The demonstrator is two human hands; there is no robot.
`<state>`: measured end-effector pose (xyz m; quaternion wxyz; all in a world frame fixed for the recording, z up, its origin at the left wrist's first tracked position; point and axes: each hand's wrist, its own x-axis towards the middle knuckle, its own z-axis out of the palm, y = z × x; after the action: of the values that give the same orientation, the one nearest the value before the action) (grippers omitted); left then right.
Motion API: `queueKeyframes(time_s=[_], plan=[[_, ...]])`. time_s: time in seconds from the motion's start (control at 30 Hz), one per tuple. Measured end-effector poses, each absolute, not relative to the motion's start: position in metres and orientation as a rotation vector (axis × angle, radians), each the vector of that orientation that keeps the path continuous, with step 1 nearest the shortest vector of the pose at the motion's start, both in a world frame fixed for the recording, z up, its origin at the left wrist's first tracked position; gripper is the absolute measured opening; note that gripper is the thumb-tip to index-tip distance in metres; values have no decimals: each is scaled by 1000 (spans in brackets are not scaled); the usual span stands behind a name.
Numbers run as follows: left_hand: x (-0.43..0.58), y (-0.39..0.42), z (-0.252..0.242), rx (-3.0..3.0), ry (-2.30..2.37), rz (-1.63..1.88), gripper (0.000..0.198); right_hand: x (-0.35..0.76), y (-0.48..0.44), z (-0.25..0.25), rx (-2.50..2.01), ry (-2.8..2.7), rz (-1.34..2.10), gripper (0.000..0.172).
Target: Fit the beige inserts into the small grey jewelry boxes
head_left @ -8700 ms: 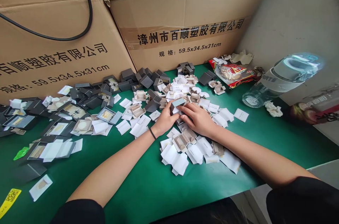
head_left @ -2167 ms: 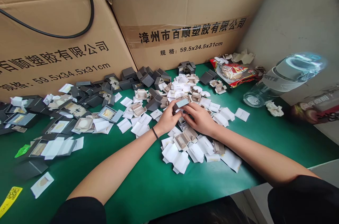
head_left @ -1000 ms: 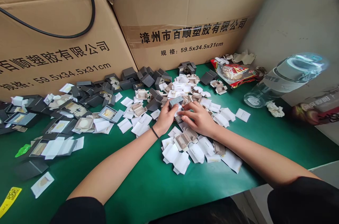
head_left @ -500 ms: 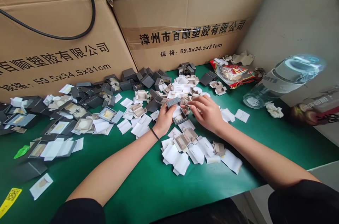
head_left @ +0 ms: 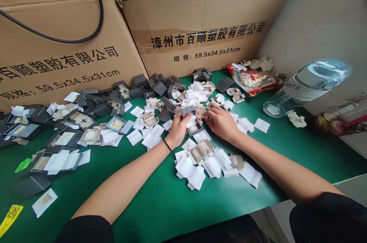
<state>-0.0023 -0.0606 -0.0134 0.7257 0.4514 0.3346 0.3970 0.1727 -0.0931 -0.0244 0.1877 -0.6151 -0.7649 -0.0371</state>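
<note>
My left hand [head_left: 178, 131] is closed around a small dark grey jewellery-type box [head_left: 194, 127], its lid raised and white paper inside. Close to the box's right side is my right hand [head_left: 222, 122], fingers bent together and fingertips at a folded beige cardboard insert [head_left: 200, 110]. Their exact grip on the insert is partly hidden. In front of both hands lies a loose pile of white paper slips [head_left: 191, 172] and an unfolded cardboard insert [head_left: 201, 151].
Many dark boxes [head_left: 101, 107] crowd the left and back of the green table [head_left: 137, 204]. Large cartons [head_left: 200, 17] stand behind. A clear bottle [head_left: 301, 90], a red snack bag [head_left: 254, 80] and crumpled paper [head_left: 297, 119] sit at the right.
My right hand has shifted slightly and turned, its fingers curling closer together beside the box. My left hand stays almost still with the box.
</note>
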Motion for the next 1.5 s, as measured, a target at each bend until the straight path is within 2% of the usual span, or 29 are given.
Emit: queueKeyframes(time_s=[0.3,0.6,0.8,1.0,1.1,1.2,1.3,1.5], plan=[[-2,-60,-12,998,745,868,27,177,-88,-24,-1528,-2062,38,20],[-3,-60,-15,963,702,864,26,201,-83,-17,-1888,-1961,-278,31],[-3,-60,-14,945,691,875,25,200,-82,-15,-2139,-2076,-150,35],[-3,-60,-14,938,696,858,27,197,-84,-12,-1915,-2067,-63,31],[-3,-60,-14,939,699,861,26,206,-84,-6,-1870,-1950,-192,34],[-4,-60,-14,941,694,849,27,217,-83,-2,-2129,-1856,-314,37],[-4,-60,-14,939,694,847,28,223,-83,-4,-2412,-1905,-185,42],[-4,-60,-15,937,701,848,25,214,-84,-8,-2329,-2061,-161,40]])
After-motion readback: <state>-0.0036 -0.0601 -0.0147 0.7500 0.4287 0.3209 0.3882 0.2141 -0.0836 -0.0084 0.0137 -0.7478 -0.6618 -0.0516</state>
